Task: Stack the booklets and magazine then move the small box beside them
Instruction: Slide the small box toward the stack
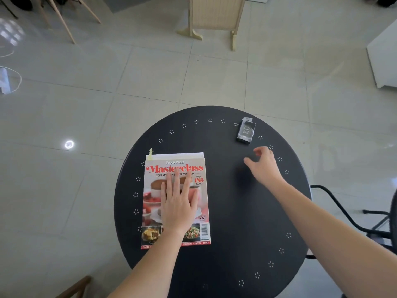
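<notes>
A "Masterclass" cooking magazine (154, 190) lies on the left half of the round black table (225, 211). White booklets (175, 156) peek out from under its far edge, with a yellowish tab at their left corner. My left hand (179, 203) rests flat on the magazine cover, fingers spread. A small dark box (246, 130) stands near the table's far right rim. My right hand (263, 165) hovers a short way in front of the box, fingers curled apart and holding nothing.
A black metal chair (365, 216) stands to the right of the table. On the tiled floor beyond are a pale wooden stand (212, 18), wooden chair legs (64, 20) at far left and a white cabinet (384, 54) at far right.
</notes>
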`<action>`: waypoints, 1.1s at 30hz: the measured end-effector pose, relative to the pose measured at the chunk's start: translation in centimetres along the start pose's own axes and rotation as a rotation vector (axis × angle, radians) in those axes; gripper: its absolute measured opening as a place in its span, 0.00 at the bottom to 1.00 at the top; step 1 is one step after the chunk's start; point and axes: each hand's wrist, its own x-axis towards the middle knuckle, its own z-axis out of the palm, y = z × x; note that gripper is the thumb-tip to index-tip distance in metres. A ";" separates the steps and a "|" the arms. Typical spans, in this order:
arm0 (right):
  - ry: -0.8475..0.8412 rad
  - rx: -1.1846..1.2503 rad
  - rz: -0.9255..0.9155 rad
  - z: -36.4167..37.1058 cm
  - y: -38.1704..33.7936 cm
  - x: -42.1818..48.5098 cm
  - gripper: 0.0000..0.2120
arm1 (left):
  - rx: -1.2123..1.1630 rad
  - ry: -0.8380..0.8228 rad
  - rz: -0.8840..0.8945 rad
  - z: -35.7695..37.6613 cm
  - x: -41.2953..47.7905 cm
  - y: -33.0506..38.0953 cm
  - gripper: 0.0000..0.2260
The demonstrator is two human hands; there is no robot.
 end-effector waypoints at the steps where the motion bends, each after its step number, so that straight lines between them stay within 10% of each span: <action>1: 0.017 0.005 0.000 -0.1 -0.4 0.8 0.25 | 0.008 0.004 -0.004 0.1 0.1 0.0 0.31; 12: 0.087 0.014 0.132 0.8 -3.9 8.7 0.41 | 0.030 0.036 -0.017 0.9 0.4 0.1 0.31; 33: 0.117 -0.079 0.211 2.4 -6.1 11.3 0.31 | 0.055 0.058 -0.024 0.8 0.7 0.1 0.32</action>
